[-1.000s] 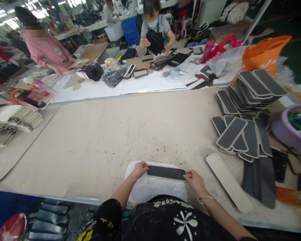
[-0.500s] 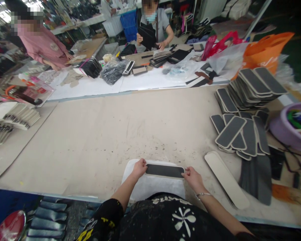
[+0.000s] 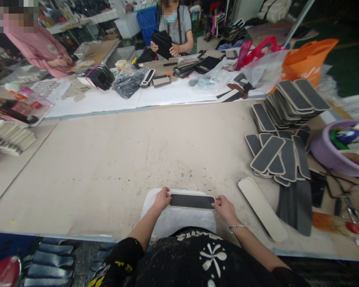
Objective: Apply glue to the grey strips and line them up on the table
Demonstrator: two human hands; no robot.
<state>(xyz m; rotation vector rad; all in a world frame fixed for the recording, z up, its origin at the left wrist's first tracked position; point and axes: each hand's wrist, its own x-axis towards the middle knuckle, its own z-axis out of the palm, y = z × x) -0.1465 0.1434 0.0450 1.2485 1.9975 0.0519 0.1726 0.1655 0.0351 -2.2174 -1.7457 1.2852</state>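
Observation:
A dark grey strip with a pale border point(image 3: 192, 201) lies level over a white sheet point(image 3: 182, 221) near the table's front edge. My left hand point(image 3: 162, 199) pinches its left end between thumb and fingers. At the opposite end, my right hand point(image 3: 225, 208) grips the strip's corner the same way. To the right of my right hand rests a stack of long cream pieces point(image 3: 262, 209). Beyond it are loose grey bordered pieces point(image 3: 267, 156) and plain dark grey strips point(image 3: 296, 207).
Piled bordered pieces point(image 3: 294, 95) stand at the back right, beside a purple basin point(image 3: 329, 149) and an orange bag point(image 3: 305, 61). Cream pieces point(image 3: 10, 137) lie at the left. Across the table, a person point(image 3: 179, 32) holds black pieces; another person in pink point(image 3: 38, 48) stands left.
The whole view has shifted slightly, so the table's contents appear further left. Both hands keep their hold on the strip. The person across has brought the black pieces and both hands closer together.

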